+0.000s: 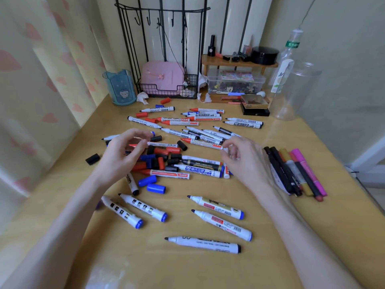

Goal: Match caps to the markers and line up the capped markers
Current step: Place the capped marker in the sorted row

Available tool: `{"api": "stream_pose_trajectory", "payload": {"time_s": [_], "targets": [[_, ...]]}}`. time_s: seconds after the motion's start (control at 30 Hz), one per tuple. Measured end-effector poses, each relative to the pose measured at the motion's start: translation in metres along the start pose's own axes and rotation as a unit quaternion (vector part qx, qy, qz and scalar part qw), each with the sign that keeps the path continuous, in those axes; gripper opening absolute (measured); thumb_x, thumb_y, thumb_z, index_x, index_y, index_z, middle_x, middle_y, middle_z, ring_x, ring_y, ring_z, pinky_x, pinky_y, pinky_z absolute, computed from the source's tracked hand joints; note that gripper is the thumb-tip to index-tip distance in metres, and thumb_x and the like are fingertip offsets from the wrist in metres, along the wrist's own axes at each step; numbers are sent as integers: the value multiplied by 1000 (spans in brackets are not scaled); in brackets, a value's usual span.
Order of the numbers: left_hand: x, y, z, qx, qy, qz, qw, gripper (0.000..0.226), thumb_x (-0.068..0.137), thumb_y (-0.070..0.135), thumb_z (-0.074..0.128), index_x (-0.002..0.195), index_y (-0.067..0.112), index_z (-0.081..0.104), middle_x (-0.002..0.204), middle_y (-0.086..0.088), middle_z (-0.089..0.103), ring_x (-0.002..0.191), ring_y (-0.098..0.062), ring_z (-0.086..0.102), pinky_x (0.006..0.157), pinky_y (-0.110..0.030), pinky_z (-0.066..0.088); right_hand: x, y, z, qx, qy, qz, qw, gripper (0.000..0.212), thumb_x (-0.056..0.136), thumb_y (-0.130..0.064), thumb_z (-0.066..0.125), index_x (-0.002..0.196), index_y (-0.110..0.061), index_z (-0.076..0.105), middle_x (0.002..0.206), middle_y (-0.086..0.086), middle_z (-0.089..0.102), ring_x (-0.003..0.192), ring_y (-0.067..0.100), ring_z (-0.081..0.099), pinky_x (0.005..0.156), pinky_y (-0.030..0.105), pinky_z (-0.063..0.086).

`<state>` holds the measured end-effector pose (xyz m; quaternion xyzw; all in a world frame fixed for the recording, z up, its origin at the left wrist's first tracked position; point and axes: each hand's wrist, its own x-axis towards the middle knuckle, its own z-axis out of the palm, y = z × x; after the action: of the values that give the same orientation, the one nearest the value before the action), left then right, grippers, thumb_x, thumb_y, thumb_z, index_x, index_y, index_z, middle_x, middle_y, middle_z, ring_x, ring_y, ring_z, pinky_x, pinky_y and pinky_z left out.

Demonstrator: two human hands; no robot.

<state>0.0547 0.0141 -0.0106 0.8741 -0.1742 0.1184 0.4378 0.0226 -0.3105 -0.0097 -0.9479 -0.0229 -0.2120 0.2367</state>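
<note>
Left hand (123,157) and right hand (243,161) hover, fingers curled, over the mid-table (208,272) pile.
Grip unclear on both; uncapped markers (200,170) and caps (155,187) scattered, capped markers (308,170) near right edge.

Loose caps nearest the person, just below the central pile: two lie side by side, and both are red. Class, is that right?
Not quite. The head view shows the two loose caps side by side just below the central pile, but both are blue, not red.
</note>
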Motion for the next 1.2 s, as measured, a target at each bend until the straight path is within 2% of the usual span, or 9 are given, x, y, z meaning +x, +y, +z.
{"api": "stream_pose_trajectory", "payload": {"time_s": [0.13, 0.23, 0.33, 0.43, 0.63, 0.77, 0.93, 1.03, 1.2], "targets": [[-1, -2, -7, -1, -2, -6, 1000, 17, 106, 20, 58, 117, 28, 69, 112, 14, 74, 104, -6, 71, 88, -21, 53, 9, -22, 17, 60, -48, -57, 995, 12, 90, -36, 73, 101, -30, 71, 83, -12, 58, 82, 12, 53, 72, 36, 51], [-1, -3, -10, 2, -4, -7, 1000, 14, 106, 23, 60, 115, 27, 69, 108, 12, 74, 101, -11, 71, 84, -26, 56, 13, -35, 21, 91, -102, -96, 986, 11, 91, -35, 74, 101, -32, 72, 87, -16, 59, 92, 10, 52, 79, 38, 52], [0, -3, -12, 6, -13, -1, 1000, 14, 105, 21, 61, 115, 27, 69, 107, 12, 74, 101, -9, 70, 82, -22, 55, 17, -40, 19, 118, -146, -104, 977, 7, 90, -34, 77, 96, -35, 73, 90, -14, 62, 92, 8, 55, 83, 33, 50], [-1, -1, -12, 19, -29, 7, 999, 15, 105, 23, 60, 117, 26, 68, 107, 12, 73, 101, -6, 69, 81, -15, 52, 19, -42, 10, 136, -199, -94, 966, 5, 90, -33, 78, 93, -36, 75, 92, -14, 66, 91, 6, 58, 80, 26, 49], [-1, -3, -12, 22, -33, 7, 999, 15, 105, 24, 61, 117, 27, 68, 105, 12, 73, 100, -5, 68, 81, -11, 48, 12, -37, -24, 160, -343, -78, 922, 3, 88, -32, 81, 85, -31, 78, 81, -4, 73, 75, 15, 64, 70, 30, 55], [-1, -4, -9, 21, -39, 12, 999, 14, 105, 25, 60, 116, 29, 68, 111, 10, 73, 103, -8, 69, 89, -25, 55, 0, -37, -41, 127, -472, -56, 870, 15, 81, -42, 86, 86, -29, 79, 81, -5, 75, 68, 5, 62, 70, 28, 55], [-3, -4, -7, 22, -46, 19, 999, 16, 105, 23, 60, 116, 30, 69, 114, 9, 73, 104, -12, 69, 90, -40, 58, -10, -41, -42, 85, -488, -55, 867, 33, 70, -53, 91, 90, -31, 75, 86, -5, 73, 70, 6, 64, 76, 38, 57], [-3, -5, -6, 23, -45, 17, 999, 16, 105, 23, 60, 115, 30, 69, 114, 9, 73, 104, -11, 70, 91, -39, 58, -15, -46, -48, 90, -456, -66, 883, 35, 68, -55, 91, 89, -32, 74, 81, -6, 65, 65, 4, 53, 67, 35, 51], [-1, -8, -6, 21, -44, 17, 999, 15, 105, 24, 60, 115, 31, 68, 115, 10, 73, 104, -10, 70, 92, -34, 57, -45, -83, -44, 19, -523, -163, 836, 41, 65, -59, 90, 88, -29, 73, 71, -1, 55, 62, 8, 50, 59, 30, 41]]}}
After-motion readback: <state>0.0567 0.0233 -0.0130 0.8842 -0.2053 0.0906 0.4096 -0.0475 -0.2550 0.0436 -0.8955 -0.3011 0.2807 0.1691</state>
